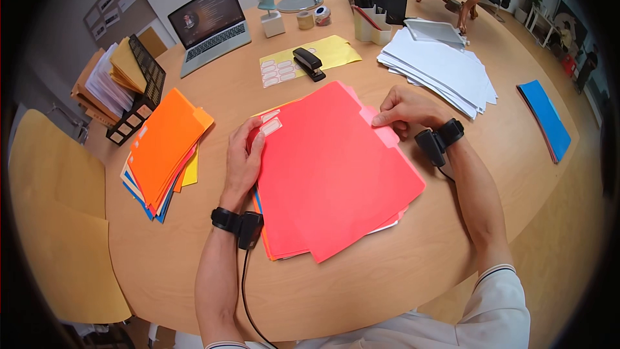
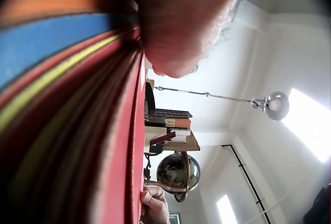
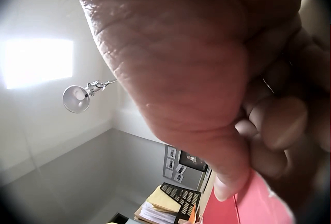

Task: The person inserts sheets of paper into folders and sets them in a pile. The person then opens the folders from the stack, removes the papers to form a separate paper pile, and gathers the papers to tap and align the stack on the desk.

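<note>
A red file folder (image 1: pixel 339 171) with white labels (image 1: pixel 272 124) at its upper left lies on top of a stack of folders in front of me. My left hand (image 1: pixel 244 165) holds the stack's left edge, thumb over the top near the labels. Orange, blue, yellow and red layers (image 2: pixel 62 40) show along that edge in the left wrist view. On the other side, my right hand (image 1: pixel 411 110) pinches a pink folder tab (image 1: pixel 386 136) between thumb and curled fingers. The right wrist view shows the thumb (image 3: pixel 227 175) against the pink folder edge (image 3: pixel 264 200).
Orange and other folders (image 1: pixel 165 148) lie to the left beside a black file rack (image 1: pixel 145 87). Beyond the stack are a stapler (image 1: pixel 309 63), yellow label sheets (image 1: pixel 332 52) and a laptop (image 1: pixel 213 26). White papers (image 1: pixel 439 68) and blue folders (image 1: pixel 544 119) lie at right.
</note>
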{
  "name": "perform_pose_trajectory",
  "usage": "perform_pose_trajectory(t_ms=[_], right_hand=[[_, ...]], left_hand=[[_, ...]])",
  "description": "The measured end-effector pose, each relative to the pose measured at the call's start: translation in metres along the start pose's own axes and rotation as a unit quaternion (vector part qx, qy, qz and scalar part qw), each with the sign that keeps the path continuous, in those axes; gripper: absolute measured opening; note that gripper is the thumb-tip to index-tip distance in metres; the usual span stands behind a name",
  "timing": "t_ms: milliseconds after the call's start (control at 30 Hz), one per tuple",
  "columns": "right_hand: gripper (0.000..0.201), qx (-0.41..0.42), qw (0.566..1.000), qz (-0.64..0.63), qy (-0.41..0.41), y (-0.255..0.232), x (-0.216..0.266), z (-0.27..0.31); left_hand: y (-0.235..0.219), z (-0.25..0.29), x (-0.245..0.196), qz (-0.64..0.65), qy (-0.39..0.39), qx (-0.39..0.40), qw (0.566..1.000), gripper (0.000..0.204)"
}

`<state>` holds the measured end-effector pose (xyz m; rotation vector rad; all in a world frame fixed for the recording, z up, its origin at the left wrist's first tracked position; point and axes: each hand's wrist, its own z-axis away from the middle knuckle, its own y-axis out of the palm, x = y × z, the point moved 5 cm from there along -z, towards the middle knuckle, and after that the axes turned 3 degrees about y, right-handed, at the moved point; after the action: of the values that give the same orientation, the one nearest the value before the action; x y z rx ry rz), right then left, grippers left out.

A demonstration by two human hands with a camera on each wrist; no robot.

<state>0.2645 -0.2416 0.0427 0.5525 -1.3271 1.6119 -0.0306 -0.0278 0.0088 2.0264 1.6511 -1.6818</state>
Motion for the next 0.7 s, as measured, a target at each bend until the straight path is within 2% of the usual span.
perform_pose_trajectory(t_ms=[67, 167, 267, 400, 467, 500, 633, 700], right_hand=[[0.04, -0.015, 1.0, 0.006, 0.007, -0.006, -0.006, 0.0], [0.035, -0.082, 0.993, -0.078, 0.039, -0.015, -0.024, -0.002], [0.031, -0.091, 0.991, -0.094, 0.036, -0.015, -0.02, 0.0], [0.026, -0.073, 0.994, -0.071, 0.049, -0.006, -0.008, 0.002], [0.022, -0.018, 0.996, -0.07, 0.045, 0.002, -0.014, -0.006], [0.022, -0.018, 0.996, -0.07, 0.044, 0.002, -0.013, -0.005], [0.018, -0.002, 0.989, -0.146, 0.028, 0.004, -0.011, -0.004], [0.016, -0.008, 0.982, -0.188, 0.016, 0.001, -0.022, -0.008]], left_hand=[[0.0, 0.0, -0.001, -0.002, -0.001, -0.001, 1.0, 0.039], [0.0, 0.0, -0.002, -0.011, 0.003, -0.002, 1.0, 0.04], [0.0, 0.001, -0.002, -0.014, 0.009, -0.003, 1.0, 0.041], [0.001, 0.001, -0.001, -0.013, 0.017, -0.006, 1.0, 0.041], [0.001, 0.001, -0.003, -0.013, 0.016, -0.005, 1.0, 0.041], [0.001, 0.001, -0.004, -0.013, 0.014, -0.006, 1.0, 0.041], [0.001, 0.001, 0.0, -0.016, 0.017, 0.001, 1.0, 0.043], [0.002, 0.001, 0.014, 0.088, -0.027, -0.023, 0.995, 0.045]])
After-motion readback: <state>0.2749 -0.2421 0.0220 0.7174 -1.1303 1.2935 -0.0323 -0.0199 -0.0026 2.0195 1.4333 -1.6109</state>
